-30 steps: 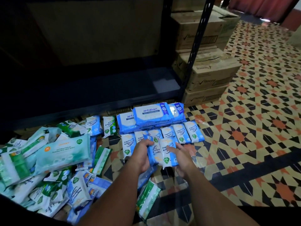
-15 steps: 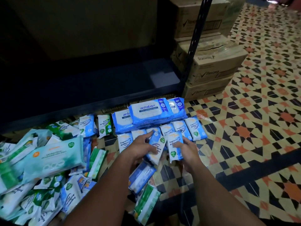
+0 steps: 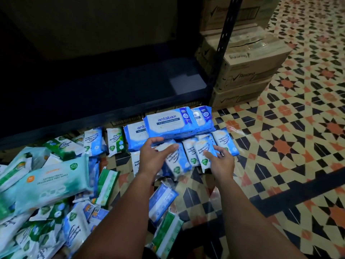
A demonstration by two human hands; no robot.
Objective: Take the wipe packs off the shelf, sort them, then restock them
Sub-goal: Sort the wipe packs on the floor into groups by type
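A loose heap of wipe packs (image 3: 46,212) covers the floor (image 3: 280,165) far left of the stacked antabax packs, green, teal and blue wrappers lying at all angles. On top of the heap sits a large teal pack (image 3: 50,184), tilted. Between the heap and the antabax packs, close under the shelf edge, a small blue fragrance-free pack (image 3: 93,141) and a green pine pack (image 3: 115,141) lie side by side.

The antabax packs (image 3: 168,124) are big blue-and-white ones, stacked overlapping on the floor just in front of the dark shelf (image 3: 93,94). Directly below them runs a row of small blue packs (image 3: 222,141), touching one another.

The left hand (image 3: 155,157) is just below the front edge of the antabax stack, its fingers curled over the top end of a small blue pack (image 3: 177,161), which it grips with thumb and fingertips. Below that hand, further from the antabax packs, another blue pack (image 3: 161,202) lies alone on the tiles, with a green-and-white pack (image 3: 166,234) beyond it.

The right hand (image 3: 222,163) is beside the left one, below the right half of the antabax stack, pinching the lower part of a second small blue pack (image 3: 204,152) that stands slightly raised over the row.

Right of the antabax packs, behind the shelf's black upright post (image 3: 222,43), cardboard boxes (image 3: 248,68) are stacked on the patterned floor.
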